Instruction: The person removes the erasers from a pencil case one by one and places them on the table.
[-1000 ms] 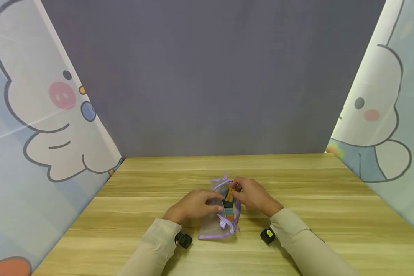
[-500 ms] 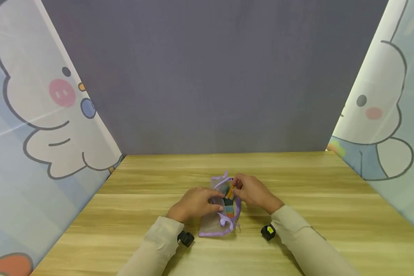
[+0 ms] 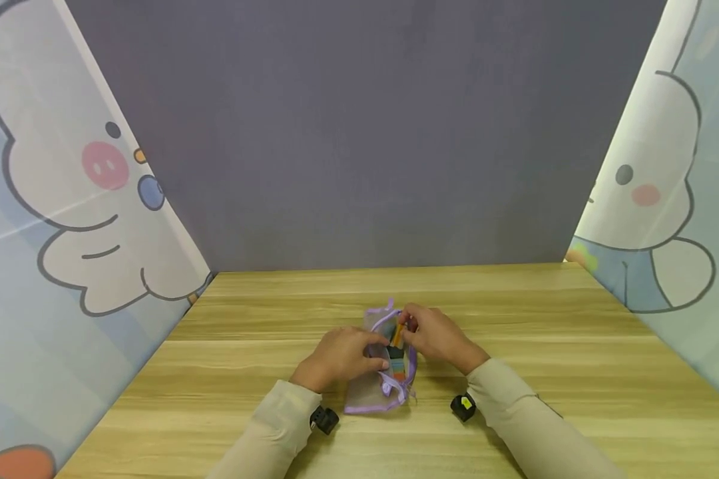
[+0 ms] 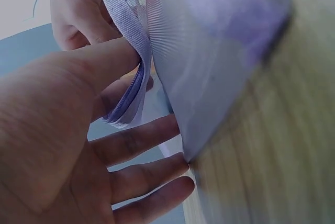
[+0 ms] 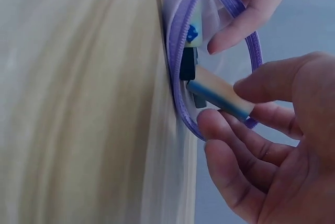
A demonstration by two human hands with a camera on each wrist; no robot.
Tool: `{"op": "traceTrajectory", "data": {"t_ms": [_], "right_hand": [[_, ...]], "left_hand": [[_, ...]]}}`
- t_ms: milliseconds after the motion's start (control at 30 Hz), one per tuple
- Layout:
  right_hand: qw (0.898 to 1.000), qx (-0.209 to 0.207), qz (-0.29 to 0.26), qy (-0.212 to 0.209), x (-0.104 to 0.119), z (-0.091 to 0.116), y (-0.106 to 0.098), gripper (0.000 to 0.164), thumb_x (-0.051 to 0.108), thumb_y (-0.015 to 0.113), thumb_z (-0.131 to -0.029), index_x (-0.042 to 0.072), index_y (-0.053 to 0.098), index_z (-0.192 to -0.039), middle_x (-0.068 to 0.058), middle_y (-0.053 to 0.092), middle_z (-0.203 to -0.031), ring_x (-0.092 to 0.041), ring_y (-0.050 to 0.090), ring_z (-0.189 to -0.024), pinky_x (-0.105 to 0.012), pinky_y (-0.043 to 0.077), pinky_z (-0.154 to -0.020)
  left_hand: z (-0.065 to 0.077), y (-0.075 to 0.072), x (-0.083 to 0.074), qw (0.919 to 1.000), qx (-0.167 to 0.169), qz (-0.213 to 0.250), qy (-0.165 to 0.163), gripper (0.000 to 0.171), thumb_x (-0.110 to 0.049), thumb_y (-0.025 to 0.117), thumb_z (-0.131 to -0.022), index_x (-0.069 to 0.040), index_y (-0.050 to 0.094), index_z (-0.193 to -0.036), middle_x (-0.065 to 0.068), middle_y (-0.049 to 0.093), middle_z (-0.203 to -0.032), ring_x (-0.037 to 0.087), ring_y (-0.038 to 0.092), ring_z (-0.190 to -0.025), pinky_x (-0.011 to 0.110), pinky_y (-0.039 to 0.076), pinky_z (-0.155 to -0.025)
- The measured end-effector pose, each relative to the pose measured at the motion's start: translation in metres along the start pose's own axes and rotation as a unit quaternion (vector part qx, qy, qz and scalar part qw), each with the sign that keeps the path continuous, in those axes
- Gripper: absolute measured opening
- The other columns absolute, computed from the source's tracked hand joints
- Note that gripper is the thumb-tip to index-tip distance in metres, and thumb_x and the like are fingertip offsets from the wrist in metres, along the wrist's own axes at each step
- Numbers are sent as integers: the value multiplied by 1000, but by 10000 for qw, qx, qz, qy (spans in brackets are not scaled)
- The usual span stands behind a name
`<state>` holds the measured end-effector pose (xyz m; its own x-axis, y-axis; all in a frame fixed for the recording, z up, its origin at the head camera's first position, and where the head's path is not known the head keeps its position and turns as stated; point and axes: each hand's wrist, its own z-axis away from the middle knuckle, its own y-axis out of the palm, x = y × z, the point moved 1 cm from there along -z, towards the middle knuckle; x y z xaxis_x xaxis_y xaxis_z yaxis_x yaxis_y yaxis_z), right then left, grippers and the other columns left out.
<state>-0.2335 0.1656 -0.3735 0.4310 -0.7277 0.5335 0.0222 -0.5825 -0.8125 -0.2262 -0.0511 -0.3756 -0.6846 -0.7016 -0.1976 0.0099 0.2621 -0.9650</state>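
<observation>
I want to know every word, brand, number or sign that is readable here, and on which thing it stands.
No word, brand or number is readable.
Purple tab on the mesh pouch: pale mark, too small or cut off to read.
Pale piece in the pouch: blue mark, too blurred to tell.
Black device at the right wrist: yellow mark, too small to make out.
Coloured piece held by the right hand: no text seen.

**Pouch on the table, a hand on either side**

The pouch [image 3: 362,394] lies on the table [image 3: 263,313]. At its left is the left hand [image 3: 338,356]; at its right, the right hand [image 3: 439,338], with a block [image 5: 217,93] between its fingers in the pouch's opening. Other blocks [image 3: 398,366] lie inside the pouch. Well behind it stands the back panel [image 3: 359,133]; left and right of it, well apart, stand the left panel [image 3: 66,199] and right panel [image 3: 653,159].
</observation>
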Motion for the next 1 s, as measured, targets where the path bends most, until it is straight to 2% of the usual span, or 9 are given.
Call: {"op": "traceTrajectory", "data": {"t_ms": [233,533,800,1000], "right_hand": [[9994,-315,-64,113,-1,-1,0,11,12,69,-90,12,67,-101,5,65,-81,-10,59,-72,-33,50,-65],[9996,-132,-175,158,-3,0,2,10,11,69,-88,11,67,-98,5,64,-80,-11,58,-70,-32,49,-64],[9990,286,56,347,-4,1,4,27,11,72,-83,7,60,-108,3,62,-83,-11,58,-71,-33,50,-65],[9975,419,79,555,-2,1,6,34,20,79,-85,7,59,-110,4,62,-83,-11,58,-71,-32,49,-63]], "left_hand": [[0,2,0,9997,-156,-183,25,37,-48,71,-90,-25,73,-119,-10,73,-100,6,62,-78,30,50,-66],[1,4,1,9998,-120,-179,-10,37,-48,71,-90,-25,73,-119,-10,73,-105,10,66,-87,33,52,-74],[2,2,1,9999,-76,-133,-12,39,-48,70,-91,-25,72,-122,-9,72,-108,9,65,-87,32,52,-74],[3,0,-1,9999,9,-126,-70,40,-48,69,-92,-24,71,-124,-7,72,-112,14,67,-95,35,53,-78]]}}
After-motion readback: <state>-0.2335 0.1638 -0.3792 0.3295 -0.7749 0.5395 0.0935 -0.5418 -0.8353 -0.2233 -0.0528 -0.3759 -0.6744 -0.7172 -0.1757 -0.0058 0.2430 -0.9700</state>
